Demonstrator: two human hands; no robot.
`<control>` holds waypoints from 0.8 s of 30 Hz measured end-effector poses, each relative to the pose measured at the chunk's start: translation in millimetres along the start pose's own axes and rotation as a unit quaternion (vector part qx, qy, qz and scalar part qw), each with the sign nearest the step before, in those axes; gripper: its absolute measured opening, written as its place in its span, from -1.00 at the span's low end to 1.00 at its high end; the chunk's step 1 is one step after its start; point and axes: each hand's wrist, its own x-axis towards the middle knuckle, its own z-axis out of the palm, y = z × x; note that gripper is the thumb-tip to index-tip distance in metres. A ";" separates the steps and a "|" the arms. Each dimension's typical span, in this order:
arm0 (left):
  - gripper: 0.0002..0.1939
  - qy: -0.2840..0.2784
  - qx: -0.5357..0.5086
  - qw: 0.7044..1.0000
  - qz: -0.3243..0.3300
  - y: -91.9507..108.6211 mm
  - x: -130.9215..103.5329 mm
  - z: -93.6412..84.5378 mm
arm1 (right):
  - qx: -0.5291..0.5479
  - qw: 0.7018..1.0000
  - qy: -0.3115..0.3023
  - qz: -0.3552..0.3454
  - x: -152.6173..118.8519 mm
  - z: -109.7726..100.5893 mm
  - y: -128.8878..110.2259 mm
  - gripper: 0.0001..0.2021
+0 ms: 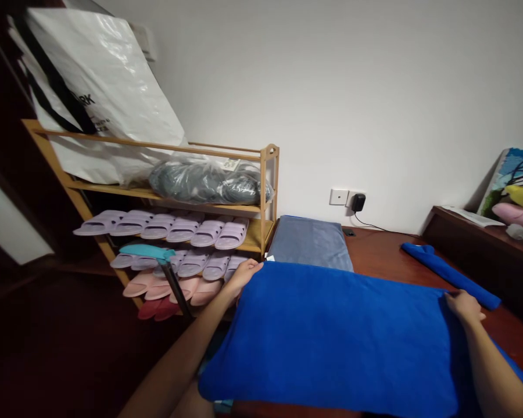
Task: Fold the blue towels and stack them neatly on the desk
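A bright blue towel (344, 337) stretches between my two hands over the near side of the brown wooden table (375, 247). At its far left corner, my left hand (246, 276) pinches the edge. My right hand (464, 306) grips the far right corner, with its fingertips partly hidden by the fabric. Just beyond the towel lies a folded grey-blue cloth (311, 238), flat against the wall side. A rolled or folded strip of blue cloth (451, 276) rests on the table beyond my right hand.
Left of the table stands a wooden shoe rack (270, 174) holding several slippers (183, 229), a plastic-wrapped grey bundle (209, 181) and a large white bag (108, 75). A black handle with a teal top (146, 251) rises before it. A plugged-in charger (358, 202) trails its cable across the table.
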 end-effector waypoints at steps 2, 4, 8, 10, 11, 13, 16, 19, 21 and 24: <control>-0.52 -0.014 -0.029 0.999 0.004 4.2 -0.9 -5.8 | 0.019 1.000 -0.012 0.020 4.4 -1.7 4.1 -0.53; -0.53 -0.018 -0.054 0.998 0.012 10.1 -0.8 -10.4 | 0.041 0.999 -0.016 0.027 7.4 -3.3 7.9 -0.54; -0.54 -0.014 -0.086 0.996 0.034 23.5 3.4 -13.4 | 0.068 0.997 -0.013 0.044 11.6 -3.7 12.8 -0.53; -0.53 -0.012 -0.091 0.995 0.040 28.6 7.6 -12.4 | 0.073 0.996 -0.012 0.049 15.1 -2.7 13.2 -0.51; -0.52 -0.011 -0.090 0.995 0.041 30.1 9.9 -11.5 | 0.074 0.996 -0.012 0.050 17.5 -2.1 12.7 -0.49; -0.52 -0.008 -0.081 0.996 0.042 30.7 14.7 -8.8 | 0.075 0.996 -0.013 0.050 23.0 -0.9 10.6 -0.47; -0.52 0.004 -0.053 0.997 0.049 26.3 22.1 -2.7 | 0.071 0.996 -0.014 0.046 30.5 1.1 4.5 -0.47; -0.57 0.026 0.001 0.998 0.056 19.0 30.9 3.7 | 0.057 0.998 -0.014 0.033 32.5 2.7 -3.7 -0.48; -0.62 0.054 0.051 0.996 0.059 15.8 35.4 5.7 | 0.041 0.999 -0.012 0.017 29.5 2.2 -9.5 -0.46; -0.72 0.110 0.119 0.984 0.073 17.6 28.4 4.1 | 0.008 1.000 0.020 -0.004 20.2 -3.0 -17.8 -0.36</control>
